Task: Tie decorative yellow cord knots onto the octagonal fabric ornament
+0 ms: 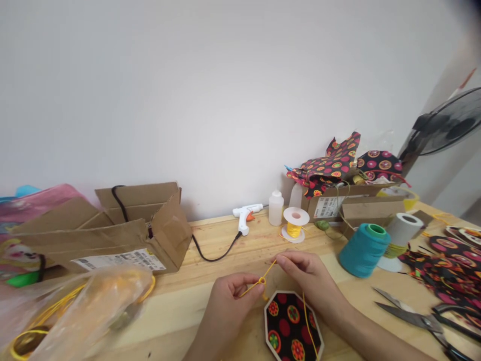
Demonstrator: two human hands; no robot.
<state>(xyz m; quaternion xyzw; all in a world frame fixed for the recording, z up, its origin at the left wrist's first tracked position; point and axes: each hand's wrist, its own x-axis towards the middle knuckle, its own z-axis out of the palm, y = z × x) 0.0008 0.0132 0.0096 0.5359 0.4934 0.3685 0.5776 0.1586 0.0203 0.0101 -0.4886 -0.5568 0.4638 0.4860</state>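
My left hand (229, 298) pinches a yellow cord (262, 282) where it forms a small knot or loop. My right hand (308, 278) pinches the same cord a little higher and to the right, fingers closed on it. The cord runs down over an octagonal piece covered in black fabric with red and orange dots (293, 326), which lies on the wooden table (210, 250) just below both hands.
A yellow cord spool (295, 223), a white glue gun (246, 214) with black cable and a white bottle (275, 207) stand behind. A teal thread cone (364, 249), scissors (417, 313) and fabric pieces (447, 263) lie right. Cardboard boxes (124, 230) and a plastic bag (82, 311) sit left.
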